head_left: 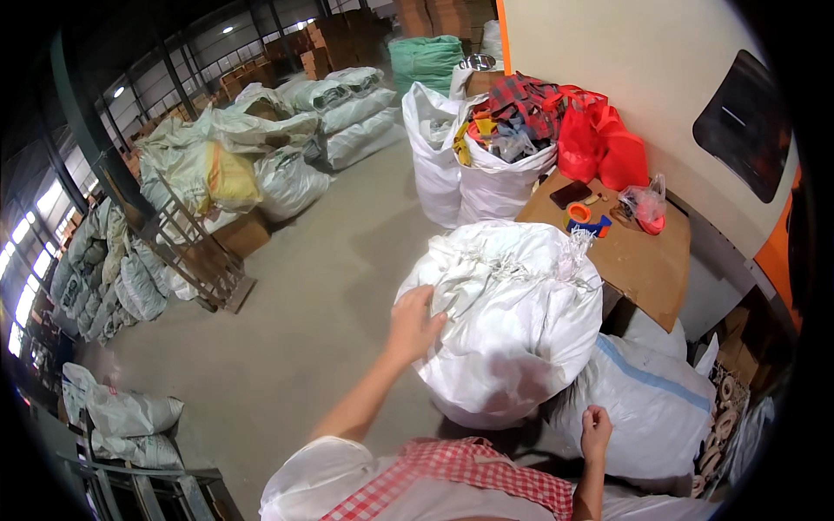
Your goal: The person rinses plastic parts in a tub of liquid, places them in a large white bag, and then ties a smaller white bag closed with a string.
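A large, full white woven sack [512, 321] stands in front of me, its top gathered and tied with white strands trailing at the far right. Against its left side rests my left hand [413, 326], fingers stretched out and thumb apart, gripping nothing. My right hand [596, 431] hangs lower, apart from the sack's near right side, with its fingers curled and thumb pressed against them. Whatever it may hold is hidden. Close behind that hand lies another full white sack with a blue stripe [651, 382].
A cardboard-topped surface [665, 260] at right bears a tape dispenser [586, 221], a phone [572, 194] and a plastic bag [647, 204]. Beyond stand open white sacks [504, 187] and red bags [599, 143]. A hand truck [204, 252] and piled sacks [295, 178] are across the floor.
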Available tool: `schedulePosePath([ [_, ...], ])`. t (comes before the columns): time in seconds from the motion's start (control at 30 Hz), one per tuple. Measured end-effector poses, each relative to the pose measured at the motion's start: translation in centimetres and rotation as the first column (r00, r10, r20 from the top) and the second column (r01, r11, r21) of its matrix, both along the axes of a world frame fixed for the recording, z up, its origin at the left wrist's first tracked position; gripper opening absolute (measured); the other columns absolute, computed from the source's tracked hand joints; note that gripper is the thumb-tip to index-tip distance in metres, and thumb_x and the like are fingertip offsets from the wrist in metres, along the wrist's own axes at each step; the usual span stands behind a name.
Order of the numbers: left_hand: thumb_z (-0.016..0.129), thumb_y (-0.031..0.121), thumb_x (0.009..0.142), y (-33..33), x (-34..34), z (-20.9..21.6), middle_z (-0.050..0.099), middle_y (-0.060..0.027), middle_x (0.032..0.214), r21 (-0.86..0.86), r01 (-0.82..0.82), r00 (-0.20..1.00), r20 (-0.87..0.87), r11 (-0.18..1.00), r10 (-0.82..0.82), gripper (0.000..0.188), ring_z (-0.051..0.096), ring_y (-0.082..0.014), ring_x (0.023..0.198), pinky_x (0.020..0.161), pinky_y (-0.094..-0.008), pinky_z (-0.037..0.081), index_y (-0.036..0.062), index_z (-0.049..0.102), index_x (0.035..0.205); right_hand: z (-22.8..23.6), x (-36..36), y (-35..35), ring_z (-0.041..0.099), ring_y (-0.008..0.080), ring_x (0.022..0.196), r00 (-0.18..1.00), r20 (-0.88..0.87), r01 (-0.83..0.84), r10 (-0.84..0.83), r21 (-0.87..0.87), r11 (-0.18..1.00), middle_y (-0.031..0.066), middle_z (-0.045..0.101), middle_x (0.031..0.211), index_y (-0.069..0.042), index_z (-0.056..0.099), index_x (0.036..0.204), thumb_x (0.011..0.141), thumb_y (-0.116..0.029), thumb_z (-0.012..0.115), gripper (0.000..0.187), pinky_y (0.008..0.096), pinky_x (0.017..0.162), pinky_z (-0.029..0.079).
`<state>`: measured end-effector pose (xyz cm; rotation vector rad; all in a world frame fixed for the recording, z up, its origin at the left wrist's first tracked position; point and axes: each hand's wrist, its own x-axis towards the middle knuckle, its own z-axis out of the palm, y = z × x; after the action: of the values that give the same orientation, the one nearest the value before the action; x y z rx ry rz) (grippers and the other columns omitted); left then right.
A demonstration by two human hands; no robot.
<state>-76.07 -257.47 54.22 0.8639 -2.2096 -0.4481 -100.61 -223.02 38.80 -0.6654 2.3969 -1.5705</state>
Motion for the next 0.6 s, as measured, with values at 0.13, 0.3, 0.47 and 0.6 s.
schedulePosePath([
  [0.13,0.066,0.019,0.073,0.1,0.4,-0.5,0.051,-0.0183,0.116,-0.022,-0.034,0.998,-0.048,0.999,0.033,0.049,0.046,-0.035,0.109,0.092,-0.0418,0.036,0.0003,0.049,0.114,-3.0,-2.1,1.5,0.047,0.0077,0.062,0.993,0.061,-0.107,0.1,0.131,0.986,-0.0001,0.053,0.069,0.001,0.056,0.084,0.082,-0.01,0.058,0.011,0.0226,0.058,0.041],
  [0.3,0.065,0.017,0.073,0.9,0.2,1.5,0.048,-0.0182,0.121,-0.087,-0.131,0.991,-0.033,0.988,0.129,0.049,0.042,-0.0353,0.114,0.096,-0.0424,0.033,0.0003,0.048,0.116,-7.4,-5.9,3.3,0.053,0.011,0.062,0.985,0.087,-0.171,0.15,0.353,0.92,0.0049,0.058,0.068,0.002,0.058,0.083,0.078,-0.012,0.061,0.015,0.0248,0.059,0.044],
  [0.47,0.064,0.01,0.073,4.4,-2.4,3.3,0.048,-0.0166,0.123,-0.081,-0.21,0.971,-0.134,0.974,0.198,0.048,0.044,-0.0308,0.115,0.097,-0.0375,0.034,0.0011,0.047,0.117,-15.1,-11.0,9.6,0.057,0.0158,0.061,0.981,0.127,-0.191,0.15,0.447,0.874,0.009,0.061,0.067,0.003,0.058,0.081,0.077,-0.013,0.061,0.016,0.0286,0.059,0.046],
  [0.6,0.062,0.007,0.073,9.1,-8.0,7.0,0.048,-0.0172,0.122,-0.221,-0.129,0.964,-0.259,0.967,0.069,0.045,0.044,-0.0331,0.115,0.097,-0.0401,0.034,0.0009,0.049,0.115,-19.5,-12.3,15.0,0.062,0.0234,0.066,0.985,0.17,-0.099,0.004,0.557,0.825,0.0134,0.064,0.072,0.003,0.06,0.083,0.073,-0.019,0.064,0.025,0.0344,0.064,0.048],
])
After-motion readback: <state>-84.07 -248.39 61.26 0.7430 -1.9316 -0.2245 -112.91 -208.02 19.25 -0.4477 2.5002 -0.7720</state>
